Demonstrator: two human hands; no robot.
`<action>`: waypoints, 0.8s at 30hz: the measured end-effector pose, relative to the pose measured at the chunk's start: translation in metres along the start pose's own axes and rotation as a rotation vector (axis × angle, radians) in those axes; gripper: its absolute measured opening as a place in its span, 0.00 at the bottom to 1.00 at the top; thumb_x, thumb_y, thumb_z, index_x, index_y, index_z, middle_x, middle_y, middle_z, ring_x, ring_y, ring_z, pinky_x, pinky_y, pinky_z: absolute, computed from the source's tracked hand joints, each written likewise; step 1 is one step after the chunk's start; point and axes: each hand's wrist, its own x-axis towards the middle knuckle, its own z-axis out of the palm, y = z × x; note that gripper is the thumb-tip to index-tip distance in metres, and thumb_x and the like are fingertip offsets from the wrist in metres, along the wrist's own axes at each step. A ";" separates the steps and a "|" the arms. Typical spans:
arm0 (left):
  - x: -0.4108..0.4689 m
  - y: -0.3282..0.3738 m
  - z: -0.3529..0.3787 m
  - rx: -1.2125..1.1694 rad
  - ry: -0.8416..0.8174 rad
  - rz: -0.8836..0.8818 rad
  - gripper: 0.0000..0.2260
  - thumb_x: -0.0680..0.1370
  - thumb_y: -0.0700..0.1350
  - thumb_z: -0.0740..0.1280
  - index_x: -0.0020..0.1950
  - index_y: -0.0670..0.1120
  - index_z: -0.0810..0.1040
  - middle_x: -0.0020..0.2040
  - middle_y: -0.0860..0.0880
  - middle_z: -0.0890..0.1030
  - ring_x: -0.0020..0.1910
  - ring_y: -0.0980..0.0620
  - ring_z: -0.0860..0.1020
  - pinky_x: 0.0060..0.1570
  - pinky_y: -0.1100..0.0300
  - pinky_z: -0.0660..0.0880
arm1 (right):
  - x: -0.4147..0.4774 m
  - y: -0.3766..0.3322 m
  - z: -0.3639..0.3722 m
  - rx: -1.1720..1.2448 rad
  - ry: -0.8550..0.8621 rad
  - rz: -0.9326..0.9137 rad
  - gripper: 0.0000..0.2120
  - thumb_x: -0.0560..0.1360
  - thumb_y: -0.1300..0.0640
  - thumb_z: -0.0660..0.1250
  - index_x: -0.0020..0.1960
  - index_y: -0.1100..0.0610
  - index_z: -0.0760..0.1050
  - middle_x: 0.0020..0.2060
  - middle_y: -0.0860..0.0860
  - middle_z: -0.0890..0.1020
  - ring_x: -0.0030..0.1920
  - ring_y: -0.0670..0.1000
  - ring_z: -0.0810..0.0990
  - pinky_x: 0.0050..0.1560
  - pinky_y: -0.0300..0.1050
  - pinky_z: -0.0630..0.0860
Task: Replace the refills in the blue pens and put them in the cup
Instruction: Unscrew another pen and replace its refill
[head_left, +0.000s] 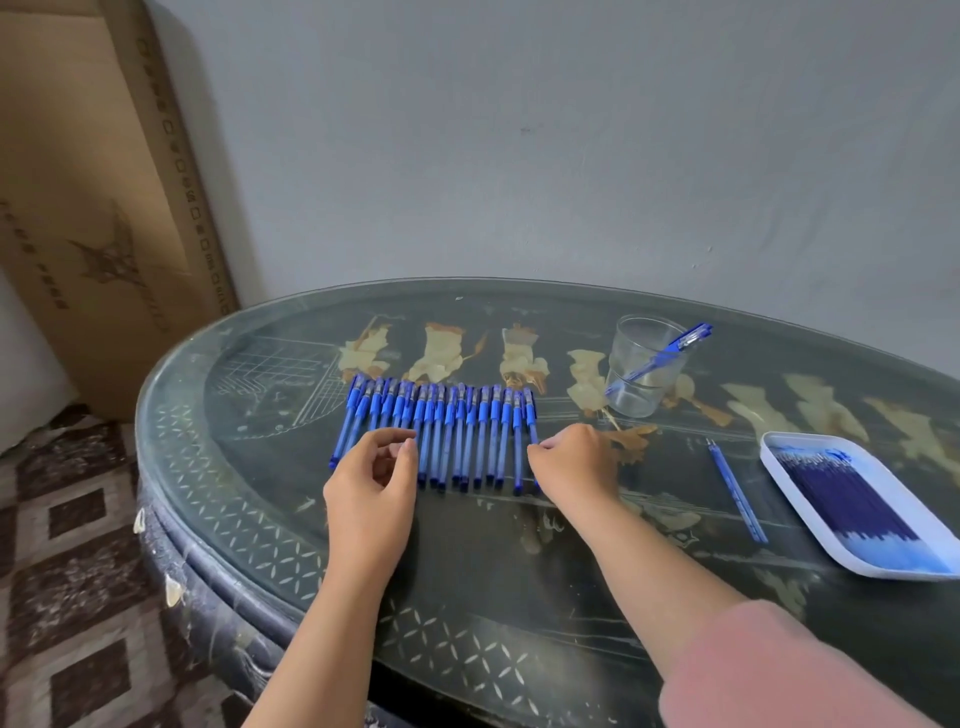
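- while the right hand (576, 462) sits curled at the right end of the row of blue pens (441, 436), what worries you?
- its thumb tip is against the last pen (531, 415), but the fingers are hidden behind the back of the hand, so i cannot tell whether that pen is truly gripped. the pens lie side by side, touching. a careless pull could drag the neighbour along or fan the row out.
- and the left hand (371, 483)?
- it hovers over the left part of the row, fingers loosely curved, with nothing in it that i can see. if it drops onto the barrels they may roll, since the desk (467, 561) has a glossy top and its curved edge is near.
- where does finished work go?
- the cup (641, 395) stands upright beyond the row, to the right, with one pen (670, 351) leaning in it, its top over the rim. it looks clear and light, so a pen pushed in hard at a slant could tip it.
- refills?
- they're heaped in the white tray (862, 567) at the right, well apart from the row. a thin blue stick (737, 493), a refill by the look, lies loose between the right hand and the tray. old and new could get mixed there, i judge.
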 end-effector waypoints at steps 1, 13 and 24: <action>0.000 0.000 0.000 0.004 -0.003 0.000 0.04 0.79 0.45 0.66 0.48 0.53 0.80 0.39 0.52 0.82 0.38 0.59 0.78 0.35 0.78 0.69 | 0.001 -0.001 0.000 0.016 0.004 0.019 0.11 0.75 0.56 0.66 0.35 0.58 0.79 0.28 0.48 0.75 0.30 0.50 0.75 0.30 0.39 0.71; -0.005 0.004 -0.002 0.124 0.003 0.108 0.04 0.78 0.43 0.67 0.51 0.50 0.80 0.42 0.54 0.81 0.40 0.61 0.78 0.38 0.73 0.71 | -0.029 0.038 -0.049 0.050 0.128 -0.046 0.11 0.76 0.61 0.65 0.36 0.59 0.81 0.32 0.53 0.81 0.36 0.55 0.80 0.36 0.49 0.79; -0.077 0.014 0.051 0.322 -0.541 0.569 0.14 0.76 0.44 0.71 0.61 0.52 0.80 0.54 0.57 0.80 0.52 0.61 0.77 0.56 0.65 0.72 | -0.078 0.138 -0.108 -0.106 0.159 -0.555 0.08 0.72 0.60 0.73 0.44 0.47 0.79 0.39 0.39 0.76 0.45 0.47 0.72 0.50 0.44 0.65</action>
